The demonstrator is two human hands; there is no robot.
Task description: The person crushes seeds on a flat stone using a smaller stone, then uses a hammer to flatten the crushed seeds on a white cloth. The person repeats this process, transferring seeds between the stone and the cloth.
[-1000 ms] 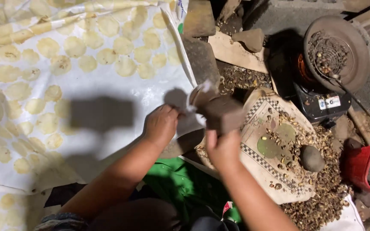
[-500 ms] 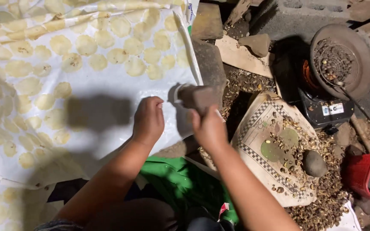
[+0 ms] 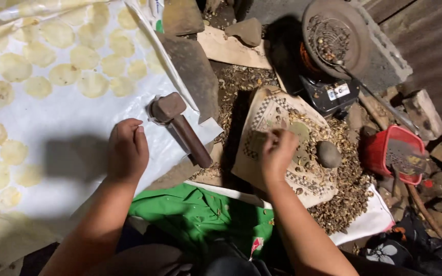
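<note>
Site: makeshift ground-level food workshop, rough and dim. Evidence: white sheet (image 3: 67, 133) spread on the ground, covered with flattened pale discs (image 3: 93, 84) laid out in rows; wooden mallet (image 3: 180, 125); pan (image 3: 336, 38) on a burner; flat stone (image 3: 287, 148) littered with husks (image 3: 349, 194); bricks (image 3: 423, 112), corrugated metal wall (image 3: 431, 46).

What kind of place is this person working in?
Probably a rough home workshop for handmade snack crackers: flattened pale discs laid out on a white sheet, a wooden mallet, and a pan holding nuts or seeds.
</note>
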